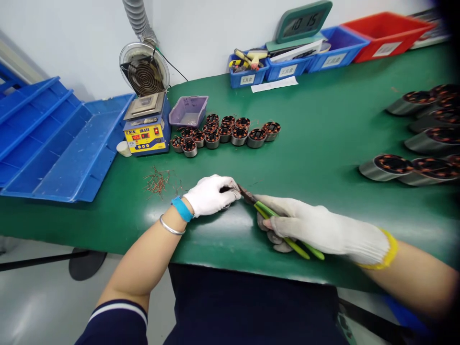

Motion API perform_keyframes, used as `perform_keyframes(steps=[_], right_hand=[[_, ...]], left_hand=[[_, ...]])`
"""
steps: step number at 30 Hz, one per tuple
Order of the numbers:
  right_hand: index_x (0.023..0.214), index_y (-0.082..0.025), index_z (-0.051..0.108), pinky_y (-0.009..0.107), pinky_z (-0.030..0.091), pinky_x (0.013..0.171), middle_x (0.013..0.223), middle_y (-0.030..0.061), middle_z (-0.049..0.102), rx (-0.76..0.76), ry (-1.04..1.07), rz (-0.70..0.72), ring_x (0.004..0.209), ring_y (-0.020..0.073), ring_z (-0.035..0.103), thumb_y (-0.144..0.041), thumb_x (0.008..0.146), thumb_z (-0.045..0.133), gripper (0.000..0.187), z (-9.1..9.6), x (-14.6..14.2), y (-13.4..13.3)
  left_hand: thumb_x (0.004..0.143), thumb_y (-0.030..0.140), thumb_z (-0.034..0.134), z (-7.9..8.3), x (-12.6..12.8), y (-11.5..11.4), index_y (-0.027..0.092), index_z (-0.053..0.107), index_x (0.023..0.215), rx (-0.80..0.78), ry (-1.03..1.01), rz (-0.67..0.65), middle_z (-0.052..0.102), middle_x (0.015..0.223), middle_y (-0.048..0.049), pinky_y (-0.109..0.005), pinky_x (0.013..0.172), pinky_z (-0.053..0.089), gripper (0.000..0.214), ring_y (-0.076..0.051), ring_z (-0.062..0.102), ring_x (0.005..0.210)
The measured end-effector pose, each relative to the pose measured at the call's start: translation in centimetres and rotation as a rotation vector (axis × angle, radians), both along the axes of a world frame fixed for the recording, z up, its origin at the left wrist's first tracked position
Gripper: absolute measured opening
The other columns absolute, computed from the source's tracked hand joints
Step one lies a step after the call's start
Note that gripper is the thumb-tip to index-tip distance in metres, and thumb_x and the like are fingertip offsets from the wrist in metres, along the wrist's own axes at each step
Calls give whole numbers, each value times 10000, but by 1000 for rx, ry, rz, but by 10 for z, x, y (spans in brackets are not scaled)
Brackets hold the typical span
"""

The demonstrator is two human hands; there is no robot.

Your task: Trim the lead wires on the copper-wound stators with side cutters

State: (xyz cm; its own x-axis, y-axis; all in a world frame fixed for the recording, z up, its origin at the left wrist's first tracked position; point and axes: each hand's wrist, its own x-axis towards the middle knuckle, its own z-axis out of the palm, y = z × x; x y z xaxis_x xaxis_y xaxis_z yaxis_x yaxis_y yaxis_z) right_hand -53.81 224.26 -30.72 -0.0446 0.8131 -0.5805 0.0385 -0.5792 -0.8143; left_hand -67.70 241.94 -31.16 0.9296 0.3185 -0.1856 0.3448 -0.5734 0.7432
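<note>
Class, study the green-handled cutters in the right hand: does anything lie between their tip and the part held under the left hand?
Nothing visible does. The cutters in the right hand point tip-first at the part, which the left hand largely covers with its own fingers.
</note>
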Motion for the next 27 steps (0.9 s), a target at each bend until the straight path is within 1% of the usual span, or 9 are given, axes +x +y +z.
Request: perform_keyframes(steps=[3,5,9,12,16,19,21,24,27], right_hand=[[1445,-252,374,315,461,562,847,65,629,10,-499,89,721,230,623,-437,836,515,652,-2,-2,-7],[1392,-267,463,321,437,566,1005,99,650,101,-989,118,805,271,638,-431,839,500,578,-7,-7,-16],[1197,-174,613,378,453,634,974,118,629,309,-1516,212,783,285,607,-404,820,522,450,-12,-17,-21],[1267,-102,574,457,461,870,1116,178,615,582,-1542,183,993,337,585,-423,770,622,593,-11,-28,2],[1219,-150,605,421,455,894,1238,161,596,785,-1380,234,1057,312,583,-348,782,626,481,-12,-49,45],[1172,-185,624,354,475,754,1078,104,657,742,-1305,220,886,247,628,-255,814,558,371,-14,-47,56],[1260,-173,581,351,482,767,1073,110,661,733,-1324,69,899,247,635,-284,826,546,450,-13,-26,47],[1291,-147,561,386,491,740,1109,153,650,535,-1462,-237,890,282,644,-421,879,503,499,-14,28,17],[1161,-141,635,483,464,661,1010,213,639,307,-1562,-312,852,395,634,-571,889,438,546,-27,90,-20]], left_hand=[[805,420,646,0,-1,10,155,689,876,-165,-171,82,695,810,-29,-270,751,485,278,-150,612,739],[823,460,620,-1,-1,21,136,676,923,-145,-384,293,704,914,-74,-302,820,501,344,-178,638,837],[843,358,598,-9,-3,50,142,647,1056,472,-483,732,663,1108,-118,-398,1016,444,307,-245,598,1077],[783,282,647,-18,-6,67,170,615,1203,832,-246,806,541,1352,-132,-456,1120,354,436,-307,461,1290],[783,302,647,-23,-11,77,241,601,1273,923,-25,751,420,1482,-114,-510,1137,315,495,-344,366,1378],[818,294,611,-22,-13,78,277,605,1278,950,-22,699,389,1509,-94,-501,1136,316,460,-335,354,1392],[830,277,597,-22,-12,77,285,606,1276,968,-55,644,354,1533,-83,-481,1143,311,447,-325,339,1405],[831,266,600,-24,-8,76,292,614,1259,943,-60,583,363,1530,-84,-493,1138,313,429,-332,342,1403],[835,314,621,-27,-2,77,250,672,1117,892,-86,632,443,1474,-87,-482,1139,324,294,-329,357,1393]])
